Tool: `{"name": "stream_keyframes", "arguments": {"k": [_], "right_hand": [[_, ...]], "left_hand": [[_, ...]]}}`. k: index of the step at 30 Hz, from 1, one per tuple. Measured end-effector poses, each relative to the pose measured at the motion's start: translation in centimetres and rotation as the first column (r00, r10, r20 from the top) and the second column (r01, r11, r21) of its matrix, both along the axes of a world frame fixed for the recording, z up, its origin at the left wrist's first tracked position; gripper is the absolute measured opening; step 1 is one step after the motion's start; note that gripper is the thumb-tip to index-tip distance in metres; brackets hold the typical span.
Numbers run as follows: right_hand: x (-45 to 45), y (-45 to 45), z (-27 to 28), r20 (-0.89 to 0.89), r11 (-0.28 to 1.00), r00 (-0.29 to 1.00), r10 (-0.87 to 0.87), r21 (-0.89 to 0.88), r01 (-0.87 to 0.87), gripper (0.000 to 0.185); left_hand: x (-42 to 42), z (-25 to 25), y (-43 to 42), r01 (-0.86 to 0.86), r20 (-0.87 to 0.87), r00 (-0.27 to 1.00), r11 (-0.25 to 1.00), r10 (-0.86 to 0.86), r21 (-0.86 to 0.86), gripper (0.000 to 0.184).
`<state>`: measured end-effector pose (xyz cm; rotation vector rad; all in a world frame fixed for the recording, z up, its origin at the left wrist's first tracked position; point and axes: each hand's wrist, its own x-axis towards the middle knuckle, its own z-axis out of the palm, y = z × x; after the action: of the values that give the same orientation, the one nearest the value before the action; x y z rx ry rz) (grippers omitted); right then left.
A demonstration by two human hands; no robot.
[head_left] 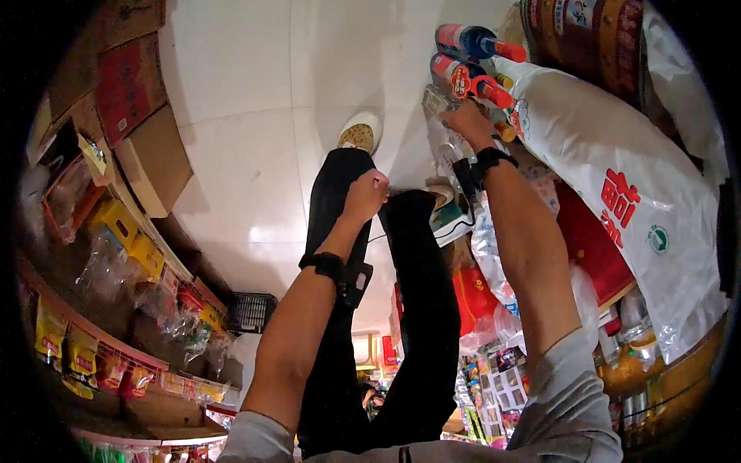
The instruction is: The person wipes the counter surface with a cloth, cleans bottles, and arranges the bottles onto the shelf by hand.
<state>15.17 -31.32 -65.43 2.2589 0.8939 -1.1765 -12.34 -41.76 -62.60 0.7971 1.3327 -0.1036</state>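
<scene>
Near the centre, my left hand (366, 194) rests over the knee of the black trousers, its fingers curled in with nothing visible in them. My right hand (468, 123) reaches to the upper right, fingers closed on something clear, perhaps a bottle, that I cannot make out well. Just above it, two dark bottles with red caps lie on their sides, the upper bottle (472, 40) and the lower bottle (467, 76). A large white sack (594, 147) with red characters lies to the right of that hand.
Shelves with yellow packets (82, 351) curve along the left. Cardboard boxes (154, 158) stand at the upper left, and a black crate (251, 312) sits below them. A dark barrel-like container (590, 38) is at the top right. Pale floor tiles (239, 154) run between.
</scene>
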Motion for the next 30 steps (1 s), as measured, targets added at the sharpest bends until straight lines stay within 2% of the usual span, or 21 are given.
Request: {"name": "stream_keyframes", "arguments": {"k": [2, 5, 7, 8, 10, 11, 12, 14, 15, 16, 17, 18, 19, 20, 22, 23, 24, 25, 26, 28, 30], "right_hand": [[-0.3, -0.3, 0.6, 0.039, 1.000, 0.999, 0.020, 0.006, -0.020, 0.081], [-1.4, -1.1, 4.0, -0.029, 0.993, 0.998, 0.047, 0.110, -0.043, 0.077], [-1.9, -3.3, 4.2, -0.015, 0.973, 0.975, 0.222, 0.064, -0.221, 0.071], [-2.0, -3.9, 5.0, -0.012, 0.973, 0.975, 0.220, 0.073, -0.219, 0.071], [-3.5, -6.0, 8.9, -0.102, 0.989, 0.984, 0.149, 0.003, -0.149, 0.067], [-3.9, -7.1, 11.2, -0.107, 0.990, 0.984, 0.144, 0.010, -0.143, 0.067], [-4.3, -8.5, 13.4, -0.149, 0.989, 0.978, 0.147, 0.044, -0.142, 0.066], [-4.9, -11.9, 16.8, -0.189, 0.987, 0.976, 0.107, 0.139, -0.081, 0.065], [-5.1, -13.9, 18.6, -0.192, 0.982, 0.980, 0.061, 0.189, -0.024, 0.064], [-5.0, -14.3, 22.5, -0.296, 0.989, 0.955, 0.028, 0.148, 0.017, 0.063], [-5.3, -16.5, 24.5, -0.275, 0.981, 0.961, 0.015, 0.192, 0.039, 0.064], [-5.2, -16.0, 29.6, -0.308, 0.986, 0.950, -0.053, 0.135, 0.099, 0.069], [-5.3, -17.0, 32.9, -0.276, 0.990, 0.955, -0.106, 0.058, 0.127, 0.073], [-5.2, -18.1, 35.9, -0.291, 0.988, 0.954, -0.066, 0.115, 0.104, 0.075], [-4.5, -19.6, 42.1, -0.312, 0.982, 0.946, -0.090, 0.131, 0.137, 0.074], [-4.1, -20.3, 45.4, -0.291, 0.977, 0.952, -0.099, 0.155, 0.149, 0.074], [-3.8, -20.8, 49.1, -0.296, 0.923, 0.950, -0.099, 0.330, 0.199, 0.074], [-3.6, -21.5, 52.2, -0.279, 0.912, 0.951, -0.131, 0.342, 0.226, 0.076], [-3.4, -22.3, 55.3, -0.263, 0.900, 0.951, -0.163, 0.354, 0.253, 0.078], [-2.8, -23.5, 61.4, -0.276, 0.874, 0.912, -0.303, 0.300, 0.381, 0.083], [-2.7, -24.6, 66.7, -0.175, 0.877, 0.923, -0.343, 0.292, 0.381, 0.080]], "left_hand": [[-0.1, 0.8, 0.3, 0.008, 0.012, 1.000, 1.000, -0.008, 0.027, 0.011], [0.1, 3.0, 0.1, 0.019, -0.028, 0.999, 0.999, -0.018, 0.029, 0.012], [0.3, 4.9, 0.0, 0.203, -0.075, 0.979, 0.941, -0.190, 0.271, 0.012], [0.7, 6.1, 0.0, 0.205, -0.076, 0.979, 0.938, -0.191, 0.280, 0.012], [1.5, 9.4, 0.0, 0.361, -0.130, 0.932, 0.848, -0.337, 0.388, 0.018], [1.8, 11.2, 0.3, 0.449, -0.112, 0.893, 0.847, -0.436, 0.284, 0.037], [2.4, 13.3, 0.2, 0.456, -0.118, 0.889, 0.842, -0.442, 0.288, 0.037], [3.8, 18.0, 0.0, 0.459, -0.193, 0.883, 0.701, -0.428, 0.546, 0.054], [4.6, 21.5, 1.3, 0.531, -0.162, 0.835, 0.694, -0.525, 0.487, 0.070], [4.9, 23.3, 1.2, 0.534, -0.165, 0.832, 0.681, -0.530, 0.502, 0.070], [5.3, 25.0, 1.0, 0.565, -0.190, 0.781, 0.542, -0.595, 0.622, 0.072], [5.9, 26.6, 0.7, 0.571, -0.225, 0.726, 0.387, -0.649, 0.725, 0.073], [6.3, 28.7, 0.4, 0.580, -0.227, 0.682, 0.325, -0.696, 0.747, 0.074], [6.5, 30.1, -0.4, 0.584, -0.268, 0.584, 0.168, -0.766, 0.794, 0.067], [7.1, 34.1, -1.5, 0.527, -0.140, 0.508, 0.178, -0.850, 0.831, 0.073], [7.3, 36.5, -1.6, 0.509, -0.146, 0.498, 0.152, -0.855, 0.847, 0.073], [7.7, 39.4, -1.3, 0.467, -0.088, 0.465, 0.160, -0.881, 0.870, 0.072], [8.2, 42.2, -1.2, 0.422, -0.028, 0.418, 0.167, -0.908, 0.891, 0.071], [9.1, 45.0, -1.1, 0.427, -0.066, 0.350, 0.096, -0.934, 0.899, 0.071], [10.6, 48.9, -1.9, 0.274, -0.032, 0.320, 0.060, -0.947, 0.960, 0.069], [12.5, 55.6, -1.2, 0.302, -0.081, 0.186, -0.021, -0.979, 0.953, 0.066]]}}
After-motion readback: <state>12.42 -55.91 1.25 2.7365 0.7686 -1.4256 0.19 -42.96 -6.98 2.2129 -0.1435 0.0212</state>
